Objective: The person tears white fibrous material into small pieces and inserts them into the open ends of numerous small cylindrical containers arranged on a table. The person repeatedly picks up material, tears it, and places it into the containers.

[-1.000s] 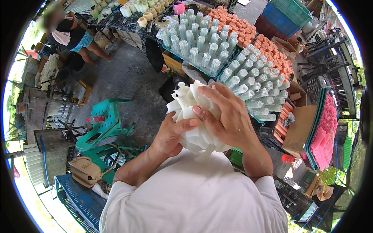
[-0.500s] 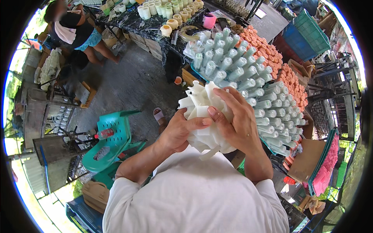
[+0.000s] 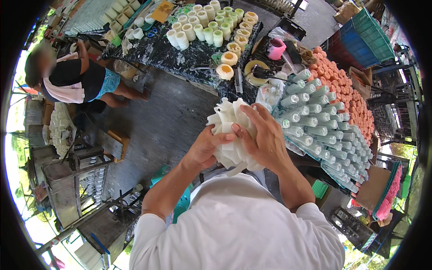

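Observation:
Between my two hands, in front of my chest, is a white bundle of thick, waxy-looking strips (image 3: 229,155) with folded, ruffled edges. My left hand (image 3: 204,146) grips it from the left side, its thumb pressed on the front. On the other side my right hand (image 3: 265,141) is wrapped round it, thumb on the front and fingers over the top right. One loose strip end hangs from the bottom. The fingertips behind the bundle are hidden. Just right of my right hand stand many pale green, bottle-like cylinders (image 3: 317,130).
A dark, wax-spattered table (image 3: 148,56) ahead holds white, green and cream cups (image 3: 193,27), a pink pot (image 3: 275,48) and a tape roll (image 3: 256,72). Orange pieces (image 3: 342,81) are piled at right. Another person (image 3: 74,74) stands far left. A green chair (image 3: 182,204) is beside my left arm.
My body and view have moved forward toward the table, and the green chair has slipped mostly behind my left arm. Both hands keep hold of the white bundle, with little change in grip.

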The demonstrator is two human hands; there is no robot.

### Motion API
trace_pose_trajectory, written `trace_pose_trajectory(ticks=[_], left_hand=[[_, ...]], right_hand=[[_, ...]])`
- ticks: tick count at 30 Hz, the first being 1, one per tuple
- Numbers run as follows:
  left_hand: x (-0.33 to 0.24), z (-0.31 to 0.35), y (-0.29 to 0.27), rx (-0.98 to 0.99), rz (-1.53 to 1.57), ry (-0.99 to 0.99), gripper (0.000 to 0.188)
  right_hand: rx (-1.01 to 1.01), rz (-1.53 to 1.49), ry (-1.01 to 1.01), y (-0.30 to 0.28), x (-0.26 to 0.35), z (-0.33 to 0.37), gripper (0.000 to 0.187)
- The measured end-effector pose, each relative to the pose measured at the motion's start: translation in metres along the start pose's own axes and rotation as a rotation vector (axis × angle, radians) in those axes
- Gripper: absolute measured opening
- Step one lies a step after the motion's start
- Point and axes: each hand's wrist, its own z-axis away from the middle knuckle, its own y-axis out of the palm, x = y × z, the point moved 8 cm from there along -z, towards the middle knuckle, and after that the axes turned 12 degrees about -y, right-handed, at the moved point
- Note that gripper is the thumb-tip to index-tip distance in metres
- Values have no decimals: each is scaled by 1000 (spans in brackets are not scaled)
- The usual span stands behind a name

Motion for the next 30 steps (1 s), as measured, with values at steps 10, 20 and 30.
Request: trace_pose_trajectory(ticks=[10, 20, 30], left_hand=[[-189, -95, -195, -55, -29, -15, 62], [-257, -233, -355, 0, 132, -189, 54], [-336, -251, -403, -363, -1281, -298, 59]], right_hand=[[5, 8, 87, 189, -131, -203, 53], [212, -36, 312, 301, -260, -319, 56], [46, -95, 531, 330, -303, -321, 39]])
